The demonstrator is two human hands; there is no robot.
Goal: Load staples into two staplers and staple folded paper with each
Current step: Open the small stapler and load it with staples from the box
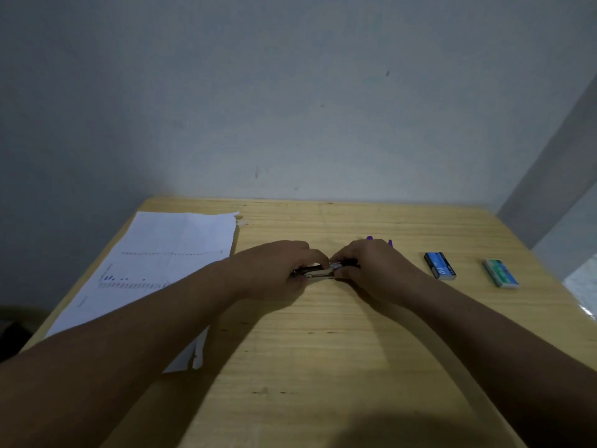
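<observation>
While our left hand (274, 270) and right hand (371, 266) close their fingers on the black-and-silver metal stapler (318, 272) at mid-table, we judge loading underway; next we must seat staples from the blue staple box (440, 266); the printed white paper (161, 263) waits left.

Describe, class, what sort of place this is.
Probably a plain desk set against a wall in a home or office: a bare wooden table, printed paper sheets, two staple boxes.

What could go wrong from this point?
Both hands, left and right, crowd the small stapler; fingers near the open metal track could get pinched, or staples could spill. A purple object lies hidden behind the right hand and could be knocked. The dim light makes seating staples harder.
</observation>
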